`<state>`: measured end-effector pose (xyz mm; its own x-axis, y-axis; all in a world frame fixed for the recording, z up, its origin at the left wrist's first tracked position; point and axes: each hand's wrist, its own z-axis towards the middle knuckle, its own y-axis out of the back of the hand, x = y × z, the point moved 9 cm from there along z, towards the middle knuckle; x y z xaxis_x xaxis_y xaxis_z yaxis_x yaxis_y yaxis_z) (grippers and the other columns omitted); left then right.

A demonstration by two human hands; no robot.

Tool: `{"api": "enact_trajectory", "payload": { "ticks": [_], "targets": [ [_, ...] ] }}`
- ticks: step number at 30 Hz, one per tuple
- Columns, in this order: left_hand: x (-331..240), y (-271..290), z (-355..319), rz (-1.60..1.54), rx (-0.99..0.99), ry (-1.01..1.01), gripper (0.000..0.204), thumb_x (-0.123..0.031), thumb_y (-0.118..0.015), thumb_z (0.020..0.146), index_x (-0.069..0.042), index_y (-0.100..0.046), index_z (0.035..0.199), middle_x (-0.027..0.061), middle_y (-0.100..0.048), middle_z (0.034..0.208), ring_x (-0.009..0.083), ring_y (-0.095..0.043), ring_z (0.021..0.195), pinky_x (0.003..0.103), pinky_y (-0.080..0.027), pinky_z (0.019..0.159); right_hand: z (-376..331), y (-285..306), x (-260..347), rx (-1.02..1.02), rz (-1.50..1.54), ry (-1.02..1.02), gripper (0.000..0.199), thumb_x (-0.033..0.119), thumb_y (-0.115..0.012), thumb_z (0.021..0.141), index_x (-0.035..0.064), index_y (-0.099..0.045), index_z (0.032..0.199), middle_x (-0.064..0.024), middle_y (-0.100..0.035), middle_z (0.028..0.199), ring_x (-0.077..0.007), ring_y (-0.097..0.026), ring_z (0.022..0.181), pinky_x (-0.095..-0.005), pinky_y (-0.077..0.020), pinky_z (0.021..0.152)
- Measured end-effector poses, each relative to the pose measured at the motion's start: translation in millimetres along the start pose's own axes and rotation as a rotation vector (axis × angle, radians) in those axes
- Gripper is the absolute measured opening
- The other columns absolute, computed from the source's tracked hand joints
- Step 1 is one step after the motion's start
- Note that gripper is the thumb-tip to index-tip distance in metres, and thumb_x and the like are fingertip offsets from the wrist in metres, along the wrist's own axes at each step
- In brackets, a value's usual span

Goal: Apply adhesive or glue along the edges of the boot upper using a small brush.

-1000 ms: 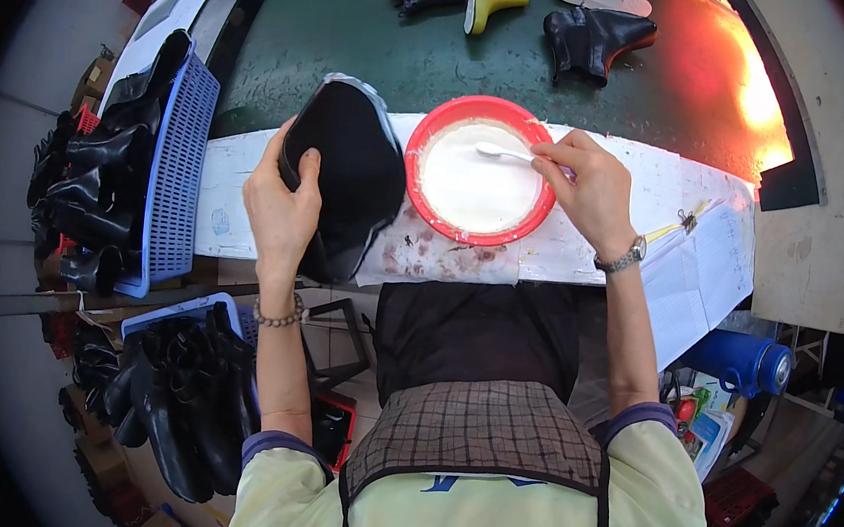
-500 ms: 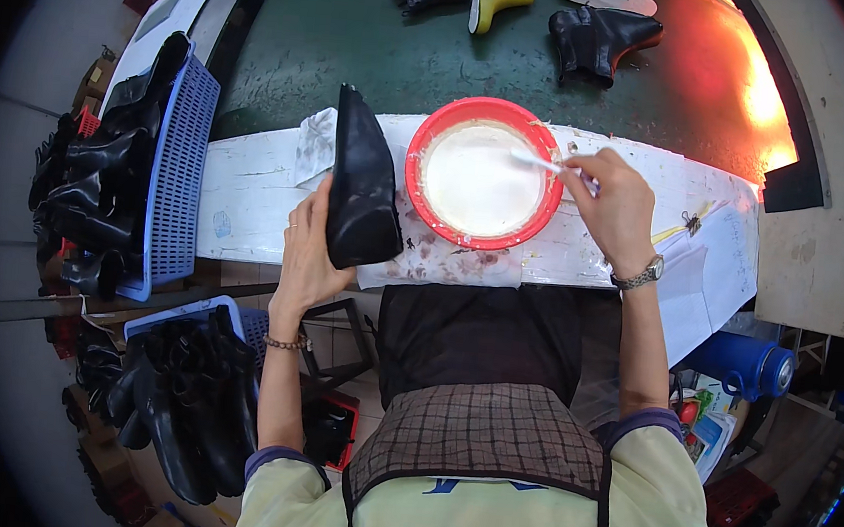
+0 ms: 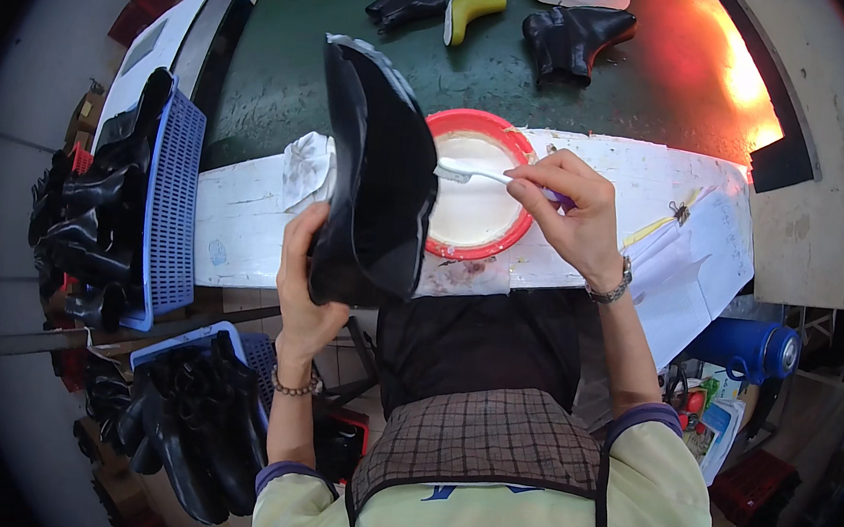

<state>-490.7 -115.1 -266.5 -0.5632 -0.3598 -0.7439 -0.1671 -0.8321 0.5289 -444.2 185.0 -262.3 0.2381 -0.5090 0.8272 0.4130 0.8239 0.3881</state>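
Note:
My left hand (image 3: 305, 293) is closed around a black leather boot upper (image 3: 355, 167), lifted over the near edge of the white board. Its hollow, dark underside is turned toward me, with a pale ragged edge along its top. In my right hand (image 3: 577, 217) a white toothbrush (image 3: 490, 176) with a purple handle is pinched between thumb and fingers. The bristle end hovers over a red bowl (image 3: 506, 243) of white, glue-like liquid (image 3: 469, 212), close beside the boot upper's right side; whether they touch, I cannot tell. The upper covers the bowl's left rim.
Several black and yellow boots (image 3: 476, 9) lie on the green table (image 3: 278, 70). A crumpled cloth (image 3: 308, 168) rests left of the upper. Blue baskets (image 3: 174, 202) of black uppers stand at left. Papers (image 3: 694, 257) and a blue flask (image 3: 746, 350) are at right.
My left hand has raised the boot upper and turned its hollow side toward me. My right hand has brought the toothbrush left and slightly down, close to it.

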Motion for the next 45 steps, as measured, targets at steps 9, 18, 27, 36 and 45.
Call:
{"api": "enact_trajectory", "payload": {
  "ticks": [9,18,27,36,45],
  "targets": [
    [-21,-10,-5,-0.119,0.004,-0.082,0.079,0.007,-0.079,0.072,-0.002,-0.045,0.142,0.0193,-0.055,0.139,0.0317,-0.055,0.128,0.039,-0.042,0.109,27,23,14,-0.183,-0.095,0.262,0.019,0.009,-0.083,0.081,0.0063,-0.08,0.1,-0.0049,-0.066,0.087,-0.0117,-0.062,0.069,-0.0258,-0.0491,0.059],
    [1,-9,11,-0.099,-0.203,-0.072,0.08,0.003,-0.079,0.074,-0.001,-0.043,0.145,0.0208,-0.054,0.14,0.032,-0.055,0.129,0.04,-0.041,0.11,-7,7,19,-0.041,0.065,0.171,0.018,0.003,-0.082,0.082,0.0043,-0.079,0.1,-0.0041,-0.066,0.089,-0.0095,-0.063,0.072,-0.0229,-0.0489,0.06],
    [-20,-13,36,-0.015,-0.341,-0.264,0.072,-0.003,-0.081,0.076,-0.006,-0.049,0.141,0.0215,-0.054,0.141,0.0362,-0.054,0.13,0.044,-0.043,0.11,-5,4,25,0.001,0.062,0.223,0.02,0.005,-0.084,0.079,0.0046,-0.079,0.099,-0.0041,-0.066,0.086,-0.0111,-0.062,0.073,-0.0244,-0.0482,0.06],
    [-2,10,42,0.045,-0.363,-0.251,0.083,0.009,-0.075,0.076,-0.006,-0.041,0.15,0.0181,-0.049,0.146,0.0311,-0.049,0.136,0.039,-0.038,0.115,3,-6,15,0.06,0.025,0.043,0.01,0.015,-0.079,0.085,0.0076,-0.079,0.092,-0.0051,-0.066,0.08,-0.0147,-0.063,0.068,-0.0283,-0.047,0.057],
    [106,56,-19,-0.94,-0.102,0.477,0.049,0.014,-0.05,0.059,0.009,-0.056,0.107,0.0107,-0.052,0.059,0.0158,-0.04,0.04,0.027,-0.031,0.038,18,-23,-30,0.211,-0.909,0.236,0.01,0.02,-0.077,0.084,0.0116,-0.077,0.088,-0.0012,-0.067,0.084,-0.0207,-0.067,0.072,-0.0328,-0.0519,0.06]
  ]
}}
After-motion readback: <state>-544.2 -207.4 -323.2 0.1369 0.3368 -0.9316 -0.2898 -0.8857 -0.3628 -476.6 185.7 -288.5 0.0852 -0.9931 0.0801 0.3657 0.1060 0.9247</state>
